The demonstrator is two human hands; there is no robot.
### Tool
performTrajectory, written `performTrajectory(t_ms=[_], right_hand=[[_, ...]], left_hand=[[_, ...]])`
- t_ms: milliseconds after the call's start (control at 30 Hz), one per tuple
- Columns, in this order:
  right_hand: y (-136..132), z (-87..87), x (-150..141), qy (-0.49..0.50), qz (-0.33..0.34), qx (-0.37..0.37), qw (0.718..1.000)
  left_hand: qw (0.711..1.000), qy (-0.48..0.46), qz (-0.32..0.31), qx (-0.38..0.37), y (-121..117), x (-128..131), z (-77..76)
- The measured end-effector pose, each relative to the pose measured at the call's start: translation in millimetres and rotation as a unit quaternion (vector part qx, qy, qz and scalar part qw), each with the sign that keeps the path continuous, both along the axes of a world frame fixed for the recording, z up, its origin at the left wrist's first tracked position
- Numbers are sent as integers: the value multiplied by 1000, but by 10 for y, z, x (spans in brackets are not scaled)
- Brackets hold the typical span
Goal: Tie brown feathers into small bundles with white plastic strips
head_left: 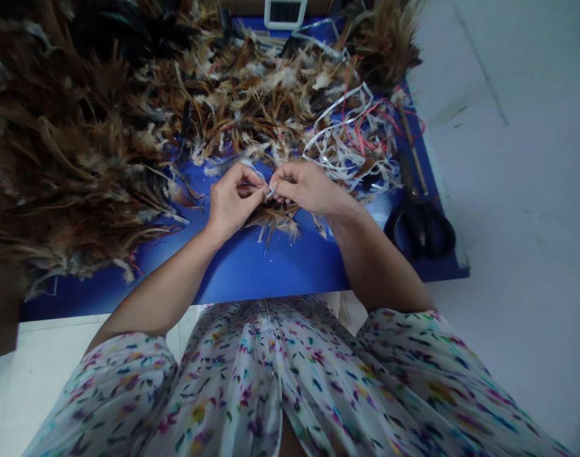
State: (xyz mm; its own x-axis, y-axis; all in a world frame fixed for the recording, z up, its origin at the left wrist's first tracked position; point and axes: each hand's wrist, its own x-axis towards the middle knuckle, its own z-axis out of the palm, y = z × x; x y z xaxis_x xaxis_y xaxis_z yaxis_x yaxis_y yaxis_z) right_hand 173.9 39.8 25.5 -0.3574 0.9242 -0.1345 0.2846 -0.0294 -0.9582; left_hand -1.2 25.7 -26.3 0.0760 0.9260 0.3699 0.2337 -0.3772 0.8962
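Bunch (283, 221): brown feathers, just below our fingertips and above the near part of the blue desk (270, 273); we cannot tell whether its tips rest on the surface or hang over it.
Left hand (239, 195): thumb and forefinger drawn together, pinched on the pale strip (270, 192) at the upper end of the bunch.
Right hand (302, 186): thumb and forefinger also together on that strip, just beside the left fingertips; our other fingers curl under.
Feather handling: we judge the bunch very light, soft at the vanes and springy along the shafts; squeezing the vanes would likely crush or ruffle them.
Strip handling: it looks thin, limp and perhaps slippery, so we would expect it to slide unless pinched firmly.
Where to hold: at the gathered end, close to the strip, leaving the loose tips free.
Piles: a large heap of feathers (80, 165) lies on our left, with more scattered feathers (251, 89) behind our hands.
Ribbons (325, 149): a white tangle beyond our right hand, with red strings (361, 124) among it.
Scissors (420, 231): black-handled, near the desk's right edge, well apart from both hands.
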Motion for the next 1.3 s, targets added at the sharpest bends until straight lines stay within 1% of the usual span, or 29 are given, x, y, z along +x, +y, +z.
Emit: performTrajectory(t_ms=[167, 433, 533, 667, 800, 1033, 1200, 1300], right_hand=[[-6, -1, -5, 1, 7, 19, 1000], [-12, 16, -4, 11, -1, -5, 1000], [-15, 35, -2, 12, 1, -11, 1000], [-17, 50, -1, 9, 2, -2, 1000], [-21, 57, 0, 1, -1, -2, 1000], [-16, 54, -7, 18, -2, -35, 999], [-9, 46, -7, 48, -7, -66, 997], [-7, 52, 0, 51, -7, -72, 996]], left_hand=[[1000, 13, 3, 19, 1, -4, 4], [999, 19, 25, 16, -21, 9, 60], [999, 21, 28, 12, -24, 10, 57], [999, 29, 30, 12, -24, 6, 42], [999, 22, 18, 19, -18, 2, 23], [1000, 14, 12, 18, -6, -3, -2], [1000, 19, 21, 12, -13, 0, 22], [1000, 12, 22, 14, -16, 2, 34]])
